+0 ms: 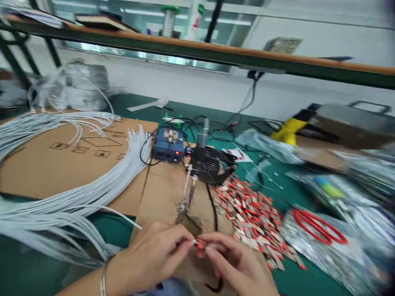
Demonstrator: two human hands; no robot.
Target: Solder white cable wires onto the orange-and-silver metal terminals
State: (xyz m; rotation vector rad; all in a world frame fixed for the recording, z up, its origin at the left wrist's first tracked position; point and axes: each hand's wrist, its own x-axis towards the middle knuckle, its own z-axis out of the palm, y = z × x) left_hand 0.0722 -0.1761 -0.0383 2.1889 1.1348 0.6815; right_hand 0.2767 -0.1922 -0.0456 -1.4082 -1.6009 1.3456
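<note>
At the bottom centre, my left hand point(157, 253) pinches the thin white end of a wire. Close beside it, my right hand point(236, 261) grips a small red piece point(200, 244), and the wire end meets it between my fingertips. Just beyond my fingers a soldering iron point(191, 191) in a black holder points down at a brownish block point(189, 223) on the cardboard. A big pile of red and tan pieces point(253, 216) spreads to the right of my hands. Bundles of white cables point(101, 185) curve across the left side.
Behind the hands are a blue powered box point(168, 144) and a round black fan point(212, 166). Plastic bags, a red wire coil point(319, 226) and a yellow tool point(288, 130) lie right. A shelf point(185, 44) spans above.
</note>
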